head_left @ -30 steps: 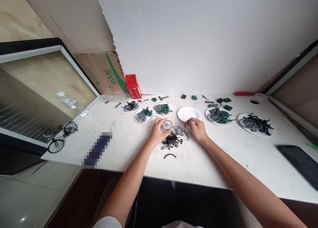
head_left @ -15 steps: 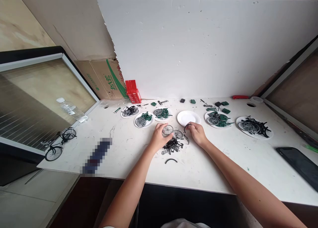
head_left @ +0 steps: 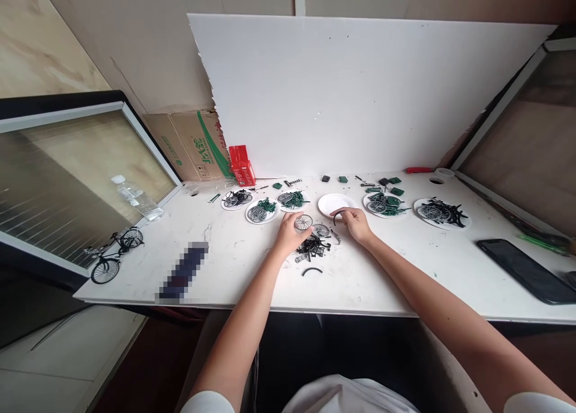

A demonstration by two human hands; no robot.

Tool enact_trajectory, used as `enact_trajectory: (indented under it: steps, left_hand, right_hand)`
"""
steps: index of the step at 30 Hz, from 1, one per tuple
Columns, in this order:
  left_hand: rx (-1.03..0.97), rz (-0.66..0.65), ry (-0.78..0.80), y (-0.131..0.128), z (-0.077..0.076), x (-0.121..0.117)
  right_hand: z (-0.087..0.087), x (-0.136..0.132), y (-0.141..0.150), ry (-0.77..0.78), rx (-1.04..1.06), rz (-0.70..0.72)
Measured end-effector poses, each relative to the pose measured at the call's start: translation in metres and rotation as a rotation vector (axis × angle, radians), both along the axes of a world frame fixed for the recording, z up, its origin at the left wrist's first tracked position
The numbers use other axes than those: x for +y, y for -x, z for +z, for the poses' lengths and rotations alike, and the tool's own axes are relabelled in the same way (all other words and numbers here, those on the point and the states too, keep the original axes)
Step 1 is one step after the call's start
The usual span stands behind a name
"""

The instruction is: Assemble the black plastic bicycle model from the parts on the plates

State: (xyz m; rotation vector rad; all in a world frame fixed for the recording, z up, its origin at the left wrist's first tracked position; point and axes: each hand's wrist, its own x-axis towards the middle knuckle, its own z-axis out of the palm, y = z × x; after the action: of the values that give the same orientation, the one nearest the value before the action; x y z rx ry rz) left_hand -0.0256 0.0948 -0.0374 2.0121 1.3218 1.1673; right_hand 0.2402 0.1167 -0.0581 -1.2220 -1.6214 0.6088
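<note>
My left hand (head_left: 290, 235) is closed around a small spoked bicycle wheel (head_left: 303, 223), its rim between fingers and thumb. My right hand (head_left: 356, 224) pinches a thin black curved strip (head_left: 337, 217), which looks like a model bicycle's mudguard, over the near rim of a white paper plate (head_left: 330, 200). Between my hands on the table lies a heap of black model parts (head_left: 312, 248), with a second spoked wheel (head_left: 321, 230) at its upper edge. Another black curved strip (head_left: 312, 271) lies in front of the heap.
Plates with green parts (head_left: 263, 211) and black parts (head_left: 443, 213) stand along the white table (head_left: 252, 275). An assembled model bicycle (head_left: 119, 248) is at far left, near a plastic bottle (head_left: 137, 198). A phone (head_left: 526, 269) lies at right; a red box (head_left: 242, 167) stands behind.
The whole view has shifted and tilted slightly. Both hands keep their holds on the wheel and the black curved strip, with little change against the table.
</note>
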Motion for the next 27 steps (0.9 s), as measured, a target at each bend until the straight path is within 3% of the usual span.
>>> enact_trajectory:
  steps: [7, 17, 27]
  left_hand:
    - [-0.05, 0.007, -0.064, -0.002, 0.003, -0.005]
    - [-0.126, 0.072, -0.162, 0.002, -0.008, -0.007]
    - [-0.086, 0.058, -0.118, 0.003, -0.007, -0.012]
  right_hand:
    - [0.015, -0.006, 0.023, -0.031, 0.071, 0.014]
    - [0.022, -0.01, 0.06, -0.031, 0.166, 0.006]
    - [0.016, -0.008, 0.053, -0.052, 0.046, -0.007]
